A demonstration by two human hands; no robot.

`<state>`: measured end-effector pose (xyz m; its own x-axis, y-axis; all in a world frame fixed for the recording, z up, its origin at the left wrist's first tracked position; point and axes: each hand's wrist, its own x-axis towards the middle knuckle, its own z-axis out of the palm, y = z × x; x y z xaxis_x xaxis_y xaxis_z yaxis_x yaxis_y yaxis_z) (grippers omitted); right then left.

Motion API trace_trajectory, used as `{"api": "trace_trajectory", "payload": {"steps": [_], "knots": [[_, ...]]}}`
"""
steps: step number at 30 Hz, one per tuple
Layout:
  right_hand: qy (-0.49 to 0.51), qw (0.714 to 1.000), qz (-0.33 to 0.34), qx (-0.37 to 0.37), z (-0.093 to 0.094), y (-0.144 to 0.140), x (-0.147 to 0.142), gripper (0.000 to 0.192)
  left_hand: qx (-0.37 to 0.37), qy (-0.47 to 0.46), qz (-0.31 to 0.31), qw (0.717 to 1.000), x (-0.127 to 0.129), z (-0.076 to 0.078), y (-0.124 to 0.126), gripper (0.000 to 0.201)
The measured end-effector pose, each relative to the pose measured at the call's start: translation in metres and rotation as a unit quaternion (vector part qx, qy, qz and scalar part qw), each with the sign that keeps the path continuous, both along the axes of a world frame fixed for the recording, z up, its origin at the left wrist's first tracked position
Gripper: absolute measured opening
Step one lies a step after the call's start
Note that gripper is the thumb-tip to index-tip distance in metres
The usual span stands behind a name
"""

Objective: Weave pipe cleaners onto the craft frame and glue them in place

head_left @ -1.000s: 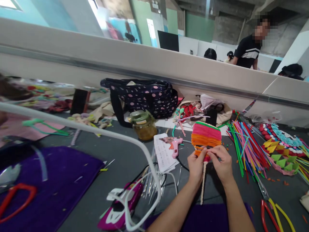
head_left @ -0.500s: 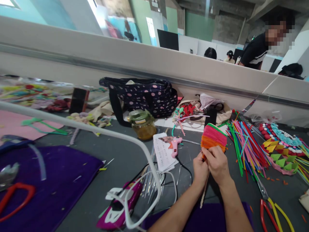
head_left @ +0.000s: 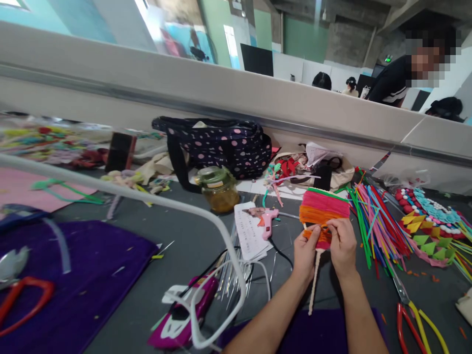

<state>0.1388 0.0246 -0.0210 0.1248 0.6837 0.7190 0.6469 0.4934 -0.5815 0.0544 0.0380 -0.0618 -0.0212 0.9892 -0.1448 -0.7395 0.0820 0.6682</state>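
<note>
A flat craft piece [head_left: 324,202] of pipe cleaners, banded green, pink and orange, is held up over the dark table. A pale twisted stem [head_left: 314,285] hangs down from its lower end. My left hand [head_left: 307,250] pinches the lower left edge, its thumb pressed on the orange band. At the lower right edge my right hand [head_left: 342,241] is closed with thumb and fingertips on the orange strands. A dark gap shows in the orange band between the two hands. Left of them a pink glue gun [head_left: 269,223] lies on printed paper cards [head_left: 248,236].
Pipe cleaners [head_left: 383,221] lie in a bundle on the right, with yellow-and-red-handled scissors [head_left: 409,305] below. A lidded jar [head_left: 217,191] stands before a patterned bag [head_left: 224,147]. A white curved tube [head_left: 162,199] crosses the left foreground, near a magenta tool [head_left: 184,314].
My hands have moved apart to the two edges of the craft piece. More of its front now shows, including the lower orange and pink part and the stem's top.
</note>
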Motion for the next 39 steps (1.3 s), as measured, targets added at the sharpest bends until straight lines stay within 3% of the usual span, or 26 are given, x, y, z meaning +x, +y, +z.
{"api": "trace_trajectory", "payload": {"steps": [7, 12, 18, 30, 39], "knots": [[0.028, 0.999, -0.007, -0.016, -0.004, 0.002, 0.000, 0.018, -0.011, -0.030, -0.020, 0.999, -0.003, 0.004, 0.001, 0.027], [0.108, 0.992, -0.041, -0.050, -0.004, 0.003, 0.004, 0.019, -0.008, -0.013, -0.039, 0.999, -0.003, 0.008, -0.002, 0.028], [0.127, 0.990, -0.030, -0.044, -0.003, 0.003, 0.004, 0.017, -0.010, -0.004, -0.072, 0.997, -0.003, 0.007, -0.002, 0.036], [0.083, 0.991, 0.034, -0.096, -0.005, 0.002, 0.005, 0.019, -0.010, -0.004, -0.043, 0.999, -0.006, -0.003, 0.005, 0.030], [0.006, 0.997, 0.024, -0.072, 0.003, -0.001, 0.001, 0.014, -0.009, 0.008, -0.028, 1.000, -0.005, 0.000, 0.003, 0.025]]}}
